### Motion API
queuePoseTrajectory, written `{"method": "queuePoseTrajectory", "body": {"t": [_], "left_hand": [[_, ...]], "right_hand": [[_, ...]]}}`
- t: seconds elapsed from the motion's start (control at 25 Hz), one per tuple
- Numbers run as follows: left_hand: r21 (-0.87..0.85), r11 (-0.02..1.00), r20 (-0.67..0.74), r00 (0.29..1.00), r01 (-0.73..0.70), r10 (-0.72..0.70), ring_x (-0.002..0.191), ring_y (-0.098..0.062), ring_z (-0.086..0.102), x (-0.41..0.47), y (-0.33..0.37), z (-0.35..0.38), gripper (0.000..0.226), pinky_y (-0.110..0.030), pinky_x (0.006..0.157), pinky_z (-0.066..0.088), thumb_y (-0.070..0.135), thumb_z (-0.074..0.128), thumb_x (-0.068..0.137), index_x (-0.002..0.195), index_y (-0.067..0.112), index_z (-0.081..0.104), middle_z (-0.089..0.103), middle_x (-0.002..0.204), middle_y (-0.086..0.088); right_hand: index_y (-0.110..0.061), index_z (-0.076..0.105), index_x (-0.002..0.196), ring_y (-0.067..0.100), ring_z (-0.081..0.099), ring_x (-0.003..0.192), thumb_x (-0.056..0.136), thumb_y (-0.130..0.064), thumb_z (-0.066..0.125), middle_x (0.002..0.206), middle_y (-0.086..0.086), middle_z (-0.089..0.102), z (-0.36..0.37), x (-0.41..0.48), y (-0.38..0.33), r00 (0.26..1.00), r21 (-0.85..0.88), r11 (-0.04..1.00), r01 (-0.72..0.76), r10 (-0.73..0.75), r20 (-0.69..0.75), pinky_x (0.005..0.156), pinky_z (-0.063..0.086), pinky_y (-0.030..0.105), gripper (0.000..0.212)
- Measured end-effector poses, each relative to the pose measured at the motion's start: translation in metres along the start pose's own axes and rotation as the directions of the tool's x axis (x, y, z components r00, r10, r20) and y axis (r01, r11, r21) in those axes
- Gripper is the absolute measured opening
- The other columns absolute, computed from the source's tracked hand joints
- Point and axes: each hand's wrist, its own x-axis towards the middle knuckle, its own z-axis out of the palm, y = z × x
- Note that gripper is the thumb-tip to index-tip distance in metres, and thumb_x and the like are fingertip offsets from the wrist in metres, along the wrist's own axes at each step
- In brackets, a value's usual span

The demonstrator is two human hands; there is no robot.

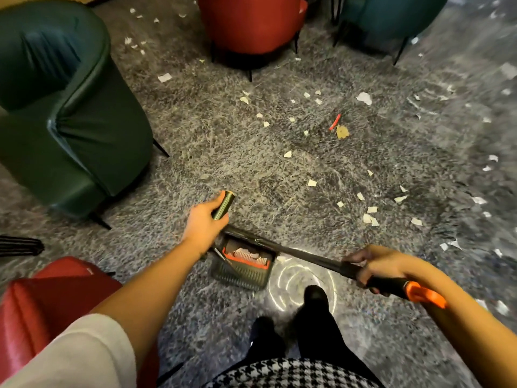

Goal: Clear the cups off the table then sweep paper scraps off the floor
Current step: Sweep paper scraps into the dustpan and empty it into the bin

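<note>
My left hand (202,224) grips the dark green handle (223,205) of an upright dustpan (242,268), which stands on the grey floor just ahead of my feet and holds white paper scraps behind an orange comb edge. My right hand (372,268) grips the black broom handle (305,256) near its orange end (425,295); the handle slants down to the left and ends behind my left hand, so the bristles are hidden. Several white paper scraps (369,218) lie scattered over the floor, mostly ahead and to the right. No cups are in view.
A dark green armchair (70,113) stands at the left, a red chair (251,23) at the top middle, a teal chair (391,15) at the top right and a red seat (47,303) by my left arm. A red strip (335,122) and a brown scrap (342,132) lie among the paper.
</note>
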Motion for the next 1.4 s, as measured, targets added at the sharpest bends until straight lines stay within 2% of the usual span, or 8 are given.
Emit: {"method": "queuePoseTrajectory", "body": {"t": [0.2, 0.44, 0.56, 0.68, 0.92, 1.12, 1.28, 1.4], "left_hand": [[0.124, 0.987, 0.149, 0.985, -0.101, 0.082, 0.073, -0.021, 0.062, -0.007, 0.0, -0.014, 0.051, -0.023, 0.063, 0.043, 0.015, 0.068, 0.085, 0.133, 0.015, 0.053, 0.07, 0.102, -0.014], [0.088, 0.959, 0.354, 0.909, -0.268, 0.221, 0.065, -0.004, 0.058, -0.017, 0.003, -0.024, 0.061, -0.011, 0.056, 0.045, 0.007, 0.071, 0.081, 0.135, 0.023, 0.048, 0.069, 0.101, -0.007], [0.023, 0.969, 0.386, 0.896, -0.247, 0.22, 0.079, -0.011, 0.065, -0.024, 0.006, -0.016, 0.06, -0.017, 0.064, 0.052, 0.006, 0.071, 0.08, 0.133, 0.025, 0.05, 0.067, 0.108, -0.002], [-0.029, 0.972, 0.428, 0.875, -0.235, 0.224, 0.068, 0.001, 0.056, -0.031, 0.013, 0.0, 0.058, -0.005, 0.056, 0.042, 0.002, 0.07, 0.081, 0.133, 0.021, 0.052, 0.065, 0.111, -0.002], [-0.047, 0.97, 0.415, 0.879, -0.237, 0.234, 0.048, 0.004, 0.046, -0.03, 0.032, 0.021, 0.056, -0.006, 0.045, 0.036, 0.0, 0.068, 0.081, 0.133, 0.018, 0.052, 0.063, 0.097, 0.001], [-0.046, 0.967, 0.415, 0.876, -0.25, 0.246, 0.051, 0.003, 0.046, -0.03, 0.029, 0.021, 0.056, -0.01, 0.047, 0.04, 0.002, 0.069, 0.082, 0.133, 0.019, 0.053, 0.068, 0.101, -0.008], [-0.01, 0.957, 0.416, 0.869, -0.291, 0.269, 0.05, 0.001, 0.046, -0.028, 0.03, 0.019, 0.056, -0.011, 0.046, 0.038, 0.002, 0.068, 0.082, 0.133, 0.021, 0.053, 0.067, 0.09, -0.003], [0.029, 0.941, 0.422, 0.857, -0.338, 0.295, 0.054, -0.004, 0.05, -0.024, 0.038, 0.022, 0.056, -0.024, 0.053, 0.043, 0.005, 0.068, 0.082, 0.132, 0.024, 0.053, 0.07, 0.088, -0.005]], "right_hand": [[0.0, 0.06, 0.113, 0.014, 0.048, 0.028, 0.079, 0.016, 0.052, 0.047, 0.009, 0.052, 0.01, -0.011, 0.021, 0.989, 0.141, 0.99, 0.009, 0.012, -0.146, 0.03, 0.036, 0.015, 0.038], [0.007, 0.06, 0.086, 0.02, 0.048, 0.034, 0.075, 0.007, 0.063, 0.043, 0.01, 0.051, 0.052, 0.019, 0.029, 0.955, 0.229, 0.973, -0.025, 0.091, -0.284, 0.038, 0.038, 0.021, 0.011], [0.004, 0.056, 0.072, 0.023, 0.049, 0.042, 0.068, 0.004, 0.064, 0.051, 0.012, 0.053, 0.08, 0.031, 0.031, 0.935, 0.249, 0.968, -0.019, 0.105, -0.337, 0.044, 0.037, 0.024, 0.009], [0.001, 0.055, 0.06, 0.015, 0.047, 0.028, 0.067, 0.007, 0.061, 0.033, 0.003, 0.048, 0.105, 0.033, 0.035, 0.941, 0.287, 0.958, -0.007, 0.104, -0.323, 0.037, 0.035, 0.017, 0.011], [0.005, 0.059, 0.074, 0.014, 0.045, 0.026, 0.072, 0.012, 0.054, 0.033, 0.005, 0.047, 0.121, 0.013, 0.039, 0.972, 0.396, 0.918, 0.026, 0.069, -0.224, 0.033, 0.035, 0.014, 0.009], [0.005, 0.055, 0.076, 0.011, 0.044, 0.025, 0.081, 0.014, 0.045, 0.04, 0.008, 0.048, 0.101, -0.015, 0.049, 0.993, 0.494, 0.869, 0.012, 0.048, -0.109, 0.03, 0.034, 0.013, 0.014], [0.01, 0.056, 0.112, 0.01, 0.044, 0.027, 0.084, 0.012, 0.042, 0.057, 0.013, 0.049, 0.081, -0.032, 0.062, 0.991, 0.58, 0.814, 0.031, 0.051, -0.124, 0.029, 0.034, 0.013, 0.032], [0.015, 0.05, 0.12, 0.01, 0.043, 0.026, 0.085, 0.013, 0.039, 0.052, 0.012, 0.05, 0.065, -0.041, 0.065, 0.989, 0.65, 0.758, 0.049, 0.054, -0.138, 0.029, 0.033, 0.012, 0.037]]}}
